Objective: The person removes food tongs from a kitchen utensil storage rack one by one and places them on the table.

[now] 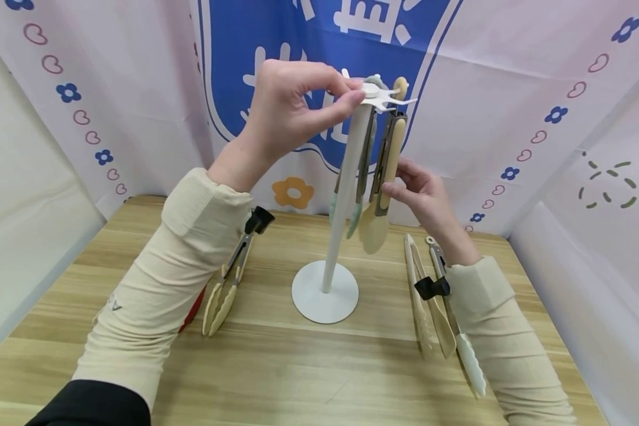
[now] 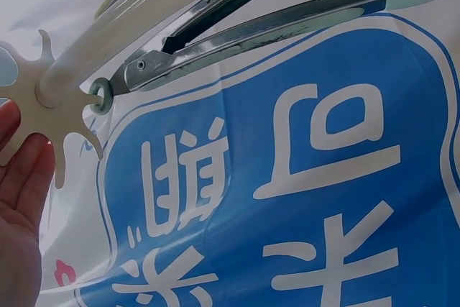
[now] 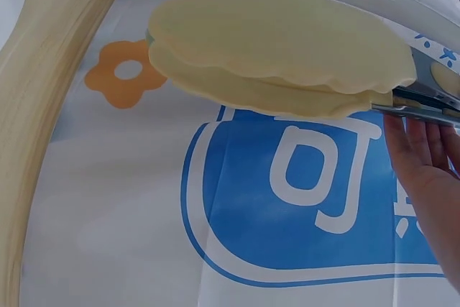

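A white stand (image 1: pixel 346 177) with a round base and a top of radiating hooks (image 1: pixel 389 100) stands on the wooden table, its pole looking tilted. My left hand (image 1: pixel 293 109) pinches the edge of this hooked top between thumb and fingers. Mint-green tongs (image 2: pixel 251 41) hang by their ring from one hook. Beside them are pale yellow tongs (image 1: pixel 396 154), tips down, with their ring up at another hook. My right hand (image 1: pixel 426 192) holds the yellow tongs low on the handle, and their scalloped heads (image 3: pixel 280 41) fill the upper right wrist view. Whether the ring sits fully over the hook is unclear.
Cream-tipped tongs (image 1: pixel 220 310) lie left of the stand, near a red object (image 1: pixel 193 310) mostly hidden by my sleeve. Right of it lie beige tongs (image 1: pixel 416 284) and white-tipped tongs (image 1: pixel 471 361), partly behind my right wrist. A blue-and-white printed cloth (image 1: pixel 223 53) hangs behind.
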Action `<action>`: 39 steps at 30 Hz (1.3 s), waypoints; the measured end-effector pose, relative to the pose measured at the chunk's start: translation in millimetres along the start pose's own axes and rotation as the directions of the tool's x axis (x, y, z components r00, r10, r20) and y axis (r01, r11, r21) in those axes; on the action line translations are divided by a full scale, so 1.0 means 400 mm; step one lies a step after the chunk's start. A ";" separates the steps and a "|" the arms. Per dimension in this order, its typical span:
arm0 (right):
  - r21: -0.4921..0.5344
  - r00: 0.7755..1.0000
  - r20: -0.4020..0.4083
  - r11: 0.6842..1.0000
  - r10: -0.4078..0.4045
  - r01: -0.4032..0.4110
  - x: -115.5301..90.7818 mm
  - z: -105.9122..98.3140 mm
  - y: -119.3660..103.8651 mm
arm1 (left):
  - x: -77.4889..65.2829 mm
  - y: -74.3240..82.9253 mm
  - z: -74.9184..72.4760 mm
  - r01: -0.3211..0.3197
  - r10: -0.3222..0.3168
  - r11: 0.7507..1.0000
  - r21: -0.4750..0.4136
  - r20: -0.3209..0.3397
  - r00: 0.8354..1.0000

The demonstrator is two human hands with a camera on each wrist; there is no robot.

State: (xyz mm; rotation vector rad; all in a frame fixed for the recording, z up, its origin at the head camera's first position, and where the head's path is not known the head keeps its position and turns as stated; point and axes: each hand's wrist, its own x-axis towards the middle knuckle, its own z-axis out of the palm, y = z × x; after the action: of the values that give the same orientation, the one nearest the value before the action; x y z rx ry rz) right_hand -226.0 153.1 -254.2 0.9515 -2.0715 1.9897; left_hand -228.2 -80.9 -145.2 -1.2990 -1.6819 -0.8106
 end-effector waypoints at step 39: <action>-0.333 0.965 -0.231 0.921 0.128 -0.202 -0.074 -0.118 0.004 | -0.004 -0.001 0.003 -0.001 0.001 1.000 0.027 -0.023 1.000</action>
State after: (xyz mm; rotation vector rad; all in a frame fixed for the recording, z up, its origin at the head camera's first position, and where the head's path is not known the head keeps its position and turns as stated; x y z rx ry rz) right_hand -218.9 207.4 -263.7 0.4957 -2.3414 1.6130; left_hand -228.7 -80.4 -147.0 -1.2676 -1.6688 -0.7964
